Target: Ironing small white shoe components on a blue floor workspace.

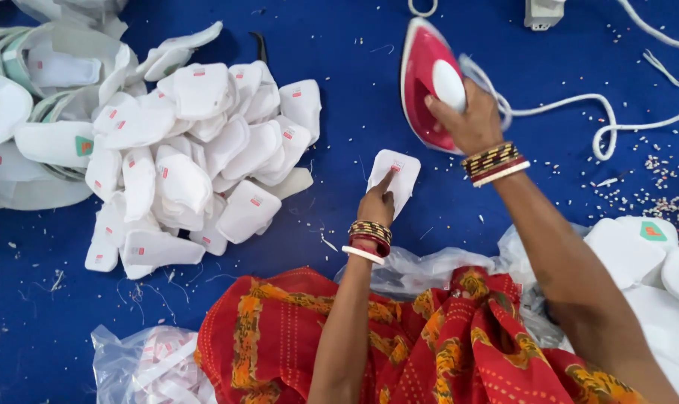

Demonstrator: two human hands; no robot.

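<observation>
Head view, places given from the iron:
- Iron (423, 82): pink and white, on the blue tabletop (339, 45); right hand (470, 120) wraps its grip shut round the white handle. Likely heavy, rigid; take by the handle only.
- White fabric piece (395, 176): just below the iron; left hand (375, 203) pins it with spread fingertips. Looks light, soft.
- Pile of white pieces (197, 157): left of the iron, each bearing a small red label.
- Clear bag (149, 366): far below-left.

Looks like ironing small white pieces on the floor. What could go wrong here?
The left hand pins the white piece right beside the pink iron held by the right hand, so the fingers might get burned. The looping white cord could snag.
</observation>
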